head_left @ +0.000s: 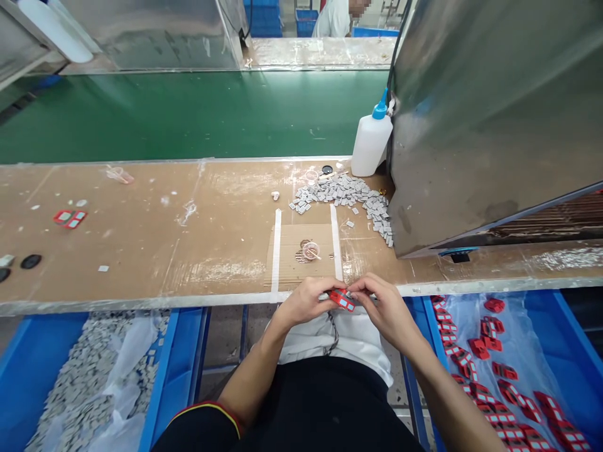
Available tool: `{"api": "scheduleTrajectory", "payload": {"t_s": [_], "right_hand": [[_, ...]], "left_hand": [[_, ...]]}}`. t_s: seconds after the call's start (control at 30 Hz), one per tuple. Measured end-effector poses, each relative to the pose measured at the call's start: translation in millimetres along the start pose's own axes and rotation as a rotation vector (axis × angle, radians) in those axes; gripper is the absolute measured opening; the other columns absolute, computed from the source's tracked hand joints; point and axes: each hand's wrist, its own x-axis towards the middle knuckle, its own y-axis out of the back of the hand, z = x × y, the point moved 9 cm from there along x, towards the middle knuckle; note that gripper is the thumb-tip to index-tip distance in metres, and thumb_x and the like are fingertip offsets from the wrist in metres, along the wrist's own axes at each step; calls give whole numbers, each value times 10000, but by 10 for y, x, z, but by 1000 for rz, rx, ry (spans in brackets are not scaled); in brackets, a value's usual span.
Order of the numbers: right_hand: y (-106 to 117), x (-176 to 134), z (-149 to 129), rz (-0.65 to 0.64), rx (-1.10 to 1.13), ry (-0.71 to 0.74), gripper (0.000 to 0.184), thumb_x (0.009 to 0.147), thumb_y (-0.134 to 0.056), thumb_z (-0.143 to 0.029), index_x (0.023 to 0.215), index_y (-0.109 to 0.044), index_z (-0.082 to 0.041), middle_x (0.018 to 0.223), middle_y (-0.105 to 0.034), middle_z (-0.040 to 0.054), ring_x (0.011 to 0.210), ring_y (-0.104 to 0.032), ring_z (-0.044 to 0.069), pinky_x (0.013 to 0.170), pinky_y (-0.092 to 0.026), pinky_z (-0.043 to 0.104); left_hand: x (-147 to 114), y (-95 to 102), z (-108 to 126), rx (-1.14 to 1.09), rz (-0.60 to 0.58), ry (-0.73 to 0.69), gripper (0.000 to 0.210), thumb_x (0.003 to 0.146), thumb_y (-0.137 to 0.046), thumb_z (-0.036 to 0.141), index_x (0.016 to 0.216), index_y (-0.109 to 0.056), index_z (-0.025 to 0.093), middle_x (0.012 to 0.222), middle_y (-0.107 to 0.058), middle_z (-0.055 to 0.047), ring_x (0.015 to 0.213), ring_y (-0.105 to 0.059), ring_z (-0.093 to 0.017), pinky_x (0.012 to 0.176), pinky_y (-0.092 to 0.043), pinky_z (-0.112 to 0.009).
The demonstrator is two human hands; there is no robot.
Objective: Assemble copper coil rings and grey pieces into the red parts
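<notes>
My left hand grips a small red part with pale window-like squares, just off the table's front edge above my lap. My right hand has its thumb and fingers pinched together at the part's right end. Whether a small piece sits between those fingertips is too small to make out. Ahead of my hands, a small clear cup with a thin stick stands on a cardboard patch edged with white tape. Beyond it lies a loose heap of small grey tiles.
A white squeeze bottle stands beside the large metal housing at right. A green conveyor belt crosses behind the table. Blue bins hold grey tiles at left and red parts at right. A person is beyond.
</notes>
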Motion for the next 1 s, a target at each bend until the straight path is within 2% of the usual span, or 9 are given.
{"api": "scheduleTrajectory", "payload": {"t_s": [0.2, 0.47, 0.57, 0.63, 0.73, 0.8, 0.87, 0.93, 1.0], "right_hand": [[-28, -31, -151, 31, -105, 84, 209, 956, -503, -87, 809, -596, -203, 765, -603, 13, 674, -605, 146, 625, -460, 232], [-76, -162, -134, 50, -159, 51, 177, 989, -529, -162, 869, -657, -190, 759, -559, 10, 662, -583, 145, 619, -444, 246], [-57, -186, -75, 40, -33, 19, 136, 982, -569, -200, 920, -690, -203, 806, -599, 19, 719, -617, 151, 677, -492, 253], [-53, -180, -42, 17, 64, 12, 127, 959, -624, -244, 1042, -720, -228, 925, -645, 44, 865, -662, 175, 795, -534, 282], [-93, -179, 67, 35, 256, -60, 337, 893, -722, -346, 1218, -688, -261, 1167, -651, 90, 1112, -652, 228, 953, -540, 355], [-202, -210, 194, 76, 464, -158, 422, 858, -750, -432, 1229, -667, -247, 1177, -666, 99, 1082, -674, 232, 927, -560, 367], [-365, -254, 315, 116, 665, -243, 508, 822, -767, -516, 1227, -653, -231, 1130, -696, 93, 1027, -696, 228, 919, -563, 379], [-453, -281, 392, 189, 753, -260, 576, 759, -807, -565, 1203, -666, -226, 1105, -698, 84, 1017, -692, 226, 917, -558, 378], [-446, -283, 414, 253, 742, -228, 594, 701, -853, -556, 1173, -691, -234, 1114, -676, 73, 998, -683, 218, 885, -559, 359]], "left_hand": [[-14, -12, -22, 45, 9, 33, 229, 881, -637, 153, 1100, -703, 176, 959, -785, -54, 849, -731, -179, 790, -537, -251], [-19, -20, -27, 58, 22, 44, 202, 880, -648, 162, 1075, -699, 183, 969, -783, -62, 856, -725, -188, 800, -545, -265], [-15, -6, -4, 49, 23, 37, 203, 875, -642, 162, 1066, -706, 185, 976, -789, -67, 875, -737, -197, 816, -559, -272], [-20, 34, -1, 36, 66, 34, 210, 875, -617, 148, 1060, -710, 184, 969, -793, -68, 883, -748, -197, 829, -572, -274], [-47, 117, -13, -3, 171, 6, 194, 876, -629, 196, 1043, -727, 180, 983, -798, -89, 896, -765, -206, 834, -602, -275], [-70, 160, -23, -18, 228, -27, 203, 875, -654, 247, 1050, -741, 188, 1004, -804, -98, 910, -776, -215, 821, -619, -270], [-74, 161, -35, -17, 221, -56, 207, 878, -668, 284, 1050, -758, 212, 981, -809, -87, 872, -782, -214, 803, -631, -265], [-50, 163, -45, -35, 192, -82, 236, 862, -704, 324, 1070, -767, 232, 1029, -805, -95, 902, -785, -232, 807, -639, -266], [-2, 152, -55, -57, 133, -96, 272, 836, -738, 341, 1094, -774, 260, 1134, -783, -104, 997, -772, -263, 863, -637, -287]]}}
